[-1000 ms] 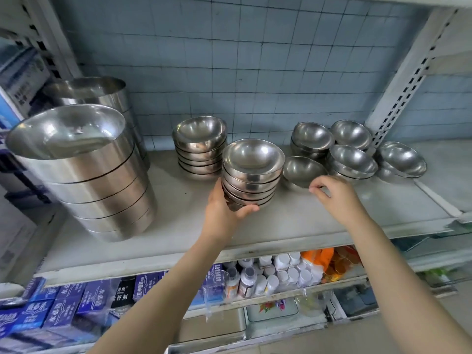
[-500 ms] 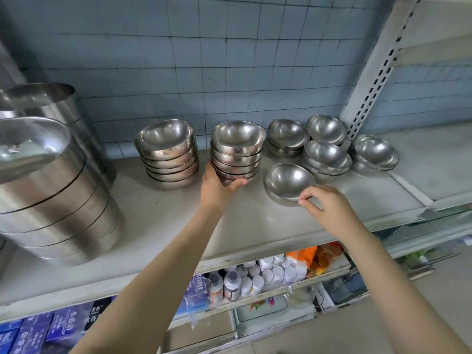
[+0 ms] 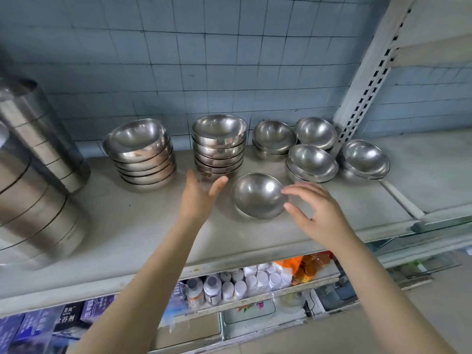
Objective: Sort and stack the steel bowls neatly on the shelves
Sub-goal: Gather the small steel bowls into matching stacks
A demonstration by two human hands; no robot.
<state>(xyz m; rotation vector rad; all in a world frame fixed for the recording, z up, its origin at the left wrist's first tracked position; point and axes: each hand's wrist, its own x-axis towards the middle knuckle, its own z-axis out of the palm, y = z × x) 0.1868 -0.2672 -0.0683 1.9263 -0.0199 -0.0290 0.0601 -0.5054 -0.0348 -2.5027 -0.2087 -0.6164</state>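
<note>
**One loose bowl between two free hands**

I take the lone bowl (image 3: 259,195) as my marker. It sits upright on the shelf (image 3: 127,226), apart from every pile, and I judge it is the one to be stacked.

My left hand (image 3: 198,198) hangs just left of it, fingers straight, holding nothing. My right hand (image 3: 314,210) is just right of it, spread and gently curved, thumb and forefinger framing the rim. I cannot tell whether they touch it.

Behind and left of the bowl stands the tall stack (image 3: 218,146), which looks like the matching size. Behind and right lie the low piles (image 3: 313,160), uneven, so likely unsorted.
</note>
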